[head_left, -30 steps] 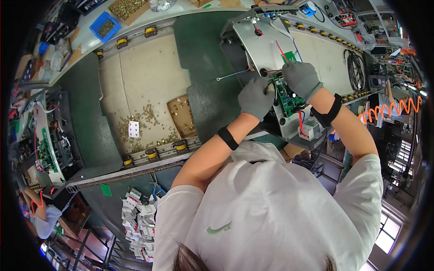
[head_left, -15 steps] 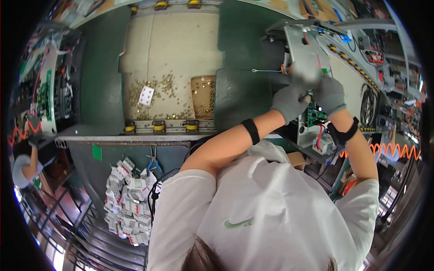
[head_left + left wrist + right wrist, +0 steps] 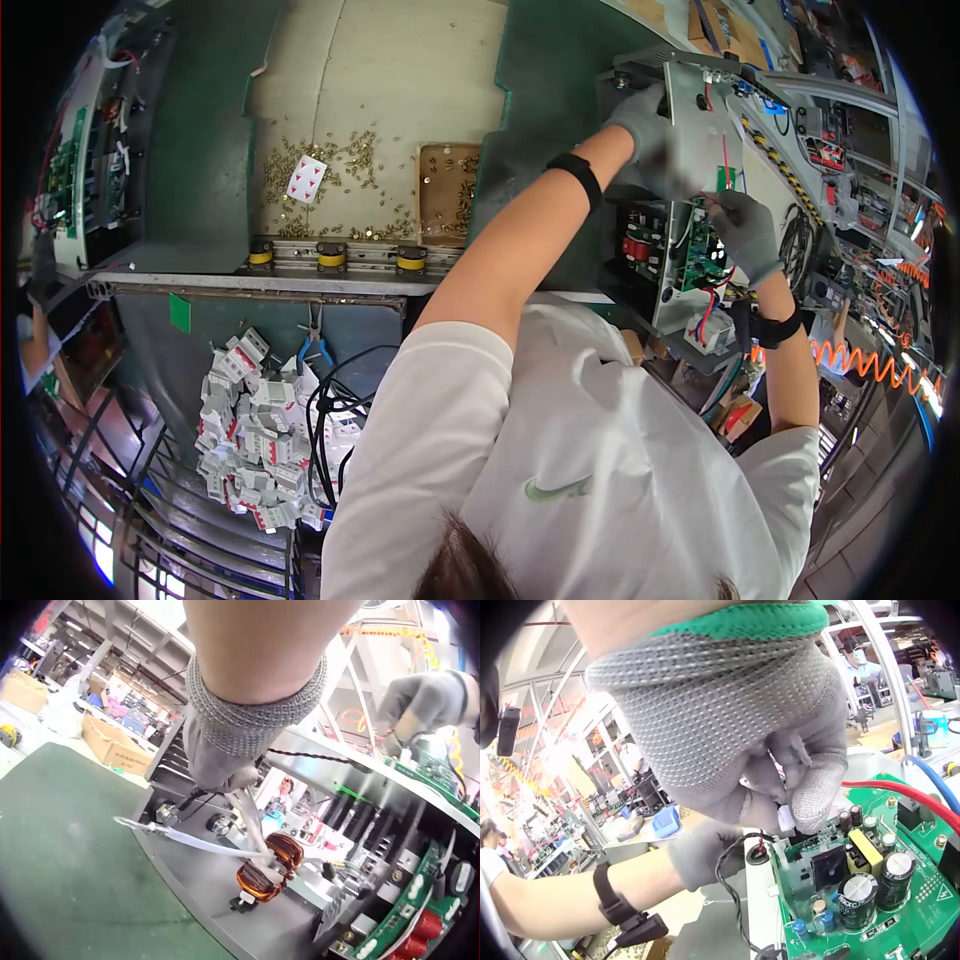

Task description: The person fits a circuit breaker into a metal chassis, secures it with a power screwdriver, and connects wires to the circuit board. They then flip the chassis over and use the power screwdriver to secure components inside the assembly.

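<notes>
My gloved left hand (image 3: 640, 118) reaches behind the upright metal panel (image 3: 690, 120) into the open chassis. In the left wrist view its fingers curl round the end of a dark red and black twisted wire (image 3: 311, 756), which runs taut to a grommet in the panel. Below the hand, a copper-wound coil (image 3: 274, 866) has grey sleeved leads, one ending in a ring terminal (image 3: 131, 823). On the panel's other side, my gloved right hand (image 3: 748, 235) pinches a small white connector (image 3: 785, 817) over the green circuit board (image 3: 900, 892), beside its black capacitors.
Small brass screws (image 3: 350, 150) lie scattered left of the chassis, with a playing card (image 3: 307, 178) and a cardboard tray (image 3: 435, 200). Grey-white breakers (image 3: 250, 430) are piled at lower left. Red and blue wires (image 3: 930, 799) arch over the board.
My left hand has left the board's edge and moved up and behind the panel, blurring on the way. My right hand stays near the board. The head view has shifted.
</notes>
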Action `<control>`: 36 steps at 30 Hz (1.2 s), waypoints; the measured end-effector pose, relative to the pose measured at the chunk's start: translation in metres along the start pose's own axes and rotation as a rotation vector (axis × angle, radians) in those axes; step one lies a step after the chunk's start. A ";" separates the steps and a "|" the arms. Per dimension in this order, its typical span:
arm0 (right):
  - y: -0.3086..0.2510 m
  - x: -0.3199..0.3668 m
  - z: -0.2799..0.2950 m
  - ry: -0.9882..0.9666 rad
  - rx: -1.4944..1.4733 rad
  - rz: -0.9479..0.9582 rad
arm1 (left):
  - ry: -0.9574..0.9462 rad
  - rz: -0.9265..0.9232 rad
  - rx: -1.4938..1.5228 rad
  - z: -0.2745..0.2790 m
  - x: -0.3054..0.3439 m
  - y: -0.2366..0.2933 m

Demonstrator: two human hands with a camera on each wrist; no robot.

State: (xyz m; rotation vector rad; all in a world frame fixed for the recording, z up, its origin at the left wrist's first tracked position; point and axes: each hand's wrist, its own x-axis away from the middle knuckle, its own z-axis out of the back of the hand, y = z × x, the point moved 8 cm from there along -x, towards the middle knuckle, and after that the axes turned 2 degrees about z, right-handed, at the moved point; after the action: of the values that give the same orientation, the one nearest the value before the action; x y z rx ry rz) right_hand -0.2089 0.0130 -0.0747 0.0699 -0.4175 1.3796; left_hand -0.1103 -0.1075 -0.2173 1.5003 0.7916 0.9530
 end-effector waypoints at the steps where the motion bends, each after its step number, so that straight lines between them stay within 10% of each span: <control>1: 0.000 0.001 0.002 0.038 -0.010 0.025 | -0.150 0.084 0.039 -0.004 -0.003 0.000; 7: -0.009 0.002 0.009 0.110 0.139 0.117 | -0.113 -0.022 -0.025 -0.003 -0.010 -0.006; 17: -0.008 0.002 0.004 0.139 0.185 0.162 | -0.082 0.483 -0.443 0.021 -0.016 -0.014; 28: -0.012 0.008 0.017 0.093 0.027 0.071 | -0.208 -0.188 -0.119 -0.021 0.086 -0.017; 36: 0.042 0.017 -0.018 -0.009 -0.595 -0.215 | -0.226 -0.024 -0.138 -0.026 0.103 0.013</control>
State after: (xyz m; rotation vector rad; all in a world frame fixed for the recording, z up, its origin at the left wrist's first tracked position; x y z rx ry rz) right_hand -0.2428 0.0424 -0.0934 -0.3575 -0.7891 1.0015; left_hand -0.0883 -0.0070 -0.1893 1.4444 0.5686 0.7877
